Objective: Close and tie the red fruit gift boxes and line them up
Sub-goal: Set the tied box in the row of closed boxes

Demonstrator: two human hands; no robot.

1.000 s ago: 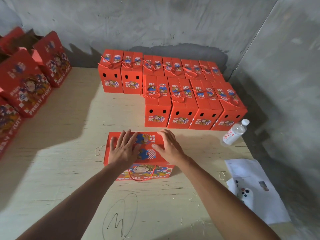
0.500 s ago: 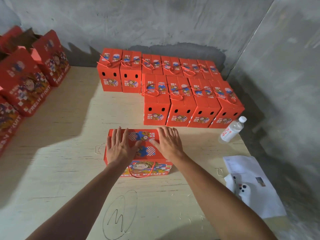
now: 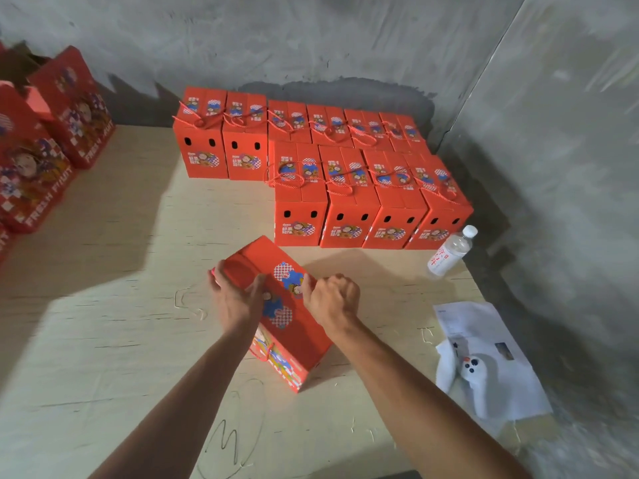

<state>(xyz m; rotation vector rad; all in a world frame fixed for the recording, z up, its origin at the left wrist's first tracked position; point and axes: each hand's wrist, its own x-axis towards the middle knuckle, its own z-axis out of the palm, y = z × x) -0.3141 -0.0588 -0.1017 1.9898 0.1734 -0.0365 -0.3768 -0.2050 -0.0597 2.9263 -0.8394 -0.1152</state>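
**Turning a closed box on the worktop**

Nearest, both forearms reaching in over the worktop [image 3: 103, 340]. Left hand [image 3: 238, 299] curled round the box's left edge, right hand [image 3: 332, 299] fisted against its right side, grip contents there unclear. Red gift box [image 3: 294, 326] angled between them, cord not yet tied. Next, probably: tying, then lining up beyond, beside the finished rows [image 3: 345, 188].

A red gift box [image 3: 276, 305] with a cartoon print lies near the table's front, turned at an angle, its cord handle [image 3: 264, 352] hanging at the near end. Ten closed, tied boxes [image 3: 349, 188] stand in two rows far right.
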